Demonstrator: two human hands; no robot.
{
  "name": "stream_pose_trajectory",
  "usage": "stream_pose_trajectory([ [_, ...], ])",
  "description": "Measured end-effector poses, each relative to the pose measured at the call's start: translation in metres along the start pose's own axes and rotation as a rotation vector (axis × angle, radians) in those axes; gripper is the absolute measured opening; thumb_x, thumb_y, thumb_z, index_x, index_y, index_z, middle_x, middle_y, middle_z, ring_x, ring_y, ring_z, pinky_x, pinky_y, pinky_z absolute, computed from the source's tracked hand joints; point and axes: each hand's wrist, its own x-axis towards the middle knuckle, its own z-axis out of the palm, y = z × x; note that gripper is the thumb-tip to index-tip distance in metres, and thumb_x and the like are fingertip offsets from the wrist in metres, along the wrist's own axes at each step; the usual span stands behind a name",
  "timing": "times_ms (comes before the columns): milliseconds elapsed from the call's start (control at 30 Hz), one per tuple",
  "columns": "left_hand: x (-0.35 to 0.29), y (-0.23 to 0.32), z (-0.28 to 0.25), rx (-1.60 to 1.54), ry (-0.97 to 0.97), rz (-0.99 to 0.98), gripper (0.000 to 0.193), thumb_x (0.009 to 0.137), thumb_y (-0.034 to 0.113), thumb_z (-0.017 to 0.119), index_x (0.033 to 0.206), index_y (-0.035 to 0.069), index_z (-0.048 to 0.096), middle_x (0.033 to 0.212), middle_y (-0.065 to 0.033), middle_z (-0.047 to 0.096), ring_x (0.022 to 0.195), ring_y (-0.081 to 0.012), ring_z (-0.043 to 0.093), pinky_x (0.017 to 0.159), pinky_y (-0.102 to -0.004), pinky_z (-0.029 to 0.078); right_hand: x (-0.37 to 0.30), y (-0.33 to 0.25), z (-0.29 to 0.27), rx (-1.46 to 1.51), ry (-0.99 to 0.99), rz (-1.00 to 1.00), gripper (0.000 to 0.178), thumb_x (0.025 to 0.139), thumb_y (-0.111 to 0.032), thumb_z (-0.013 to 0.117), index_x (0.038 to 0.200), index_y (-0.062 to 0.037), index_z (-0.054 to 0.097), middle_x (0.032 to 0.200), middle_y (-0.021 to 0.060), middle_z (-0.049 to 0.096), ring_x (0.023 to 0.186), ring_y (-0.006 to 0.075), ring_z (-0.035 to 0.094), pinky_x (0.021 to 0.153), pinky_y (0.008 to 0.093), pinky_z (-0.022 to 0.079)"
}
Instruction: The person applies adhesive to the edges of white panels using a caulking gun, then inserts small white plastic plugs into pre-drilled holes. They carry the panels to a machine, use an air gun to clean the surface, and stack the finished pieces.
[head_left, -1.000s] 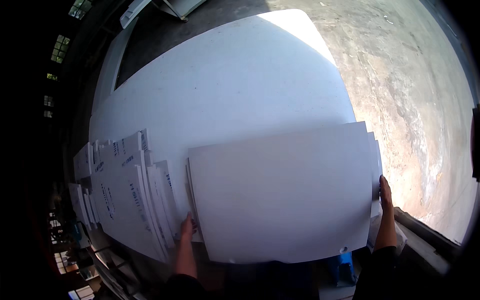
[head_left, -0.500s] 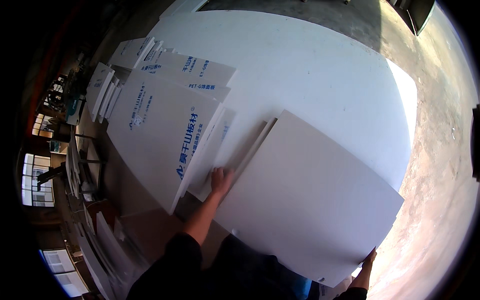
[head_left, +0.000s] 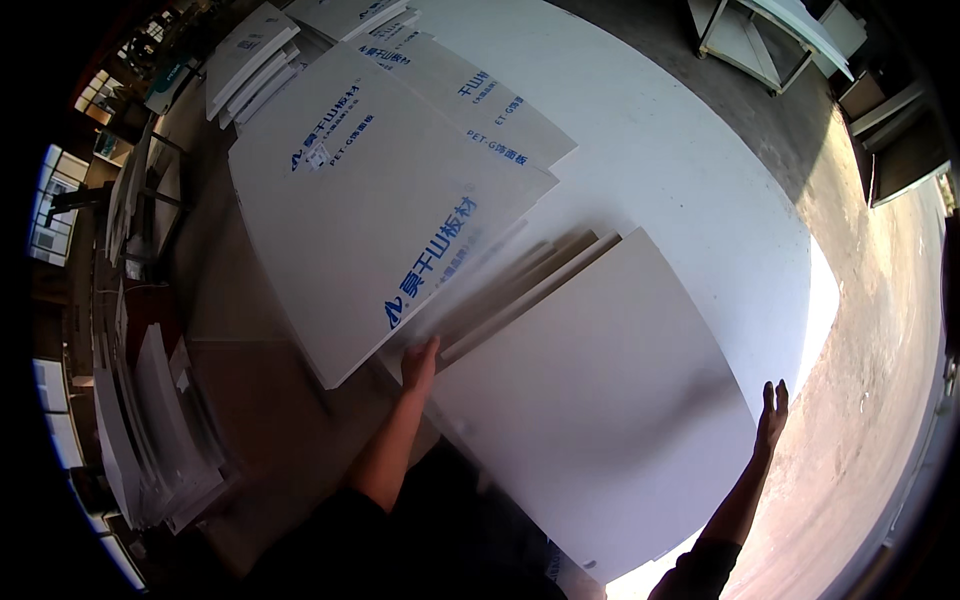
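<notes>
A plain white panel [head_left: 600, 410] lies on top of a small stack in front of me, its edges slanting up to the right. Under its left side, the long edges of further panels [head_left: 545, 290] stick out in steps. My left hand [head_left: 420, 366] is at the near end of these left edges, its fingers straight and apparently resting against the stack. By the right edge of the top panel I hold up my right hand [head_left: 771, 415], fingers stretched and nothing in them. Dark sleeves cover both upper forearms.
Left of the stack lie large white panels [head_left: 330, 220] with blue print. A smaller panel pile [head_left: 250, 60] is behind them. The wide white sheet [head_left: 690, 170] spreads beneath. More panels [head_left: 160, 440] lean at lower left; a wheeled cart [head_left: 745, 45] stands far right.
My right hand has moved up along the panel's right edge, away from its lower corner. My left hand's fingers have straightened. The view has shifted, showing a cart at the back.
</notes>
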Motion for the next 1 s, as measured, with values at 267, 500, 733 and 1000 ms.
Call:
stream_pose_trajectory([
  [267,0.029,-0.047,-0.010,-0.691,-0.386,-0.394,0.057,0.092,0.048,0.064,0.132,0.008,0.058,0.123,-0.0125,0.062,0.108,-0.0245,0.061,0.095,-0.0435,0.049,0.093,-0.189,0.209,-0.279,-0.921,0.211,0.071,0.089,-0.049,0.068,0.135,0.0026,0.055,0.128,0.0185,0.062,0.120,0.0281,0.056,0.101,0.0384,0.043],
  [500,0.089,-0.055,-0.010,-0.793,-0.352,-0.328,0.056,0.094,0.044,0.062,0.132,0.003,0.055,0.125,-0.0144,0.061,0.108,-0.0249,0.061,0.093,-0.0428,0.050,0.109,-0.191,0.230,-0.098,-1.069,0.306,0.079,0.084,-0.053,0.072,0.131,0.0086,0.055,0.125,0.0186,0.063,0.114,0.0283,0.058,0.099,0.0372,0.044],
  [733,0.072,-0.069,-0.011,-0.737,-0.322,-0.354,0.055,0.096,0.039,0.060,0.133,-0.001,0.053,0.127,-0.0164,0.059,0.108,-0.0252,0.061,0.091,-0.0421,0.051,0.098,-0.198,0.240,-0.113,-1.114,0.306,0.080,0.082,-0.050,0.074,0.130,0.0112,0.054,0.126,0.0216,0.062,0.116,0.0319,0.057,0.104,0.0381,0.040],
  [1000,0.053,-0.031,0.001,-0.134,-0.230,-0.326,0.051,0.097,0.034,0.059,0.131,-0.003,0.052,0.129,-0.0196,0.056,0.113,-0.0276,0.058,0.092,-0.0414,0.049,0.041,-0.256,0.213,-0.203,-0.948,0.234,0.074,0.081,-0.045,0.077,0.133,0.0029,0.055,0.116,0.0173,0.068,0.116,0.0277,0.059,0.102,0.0369,0.043],
])
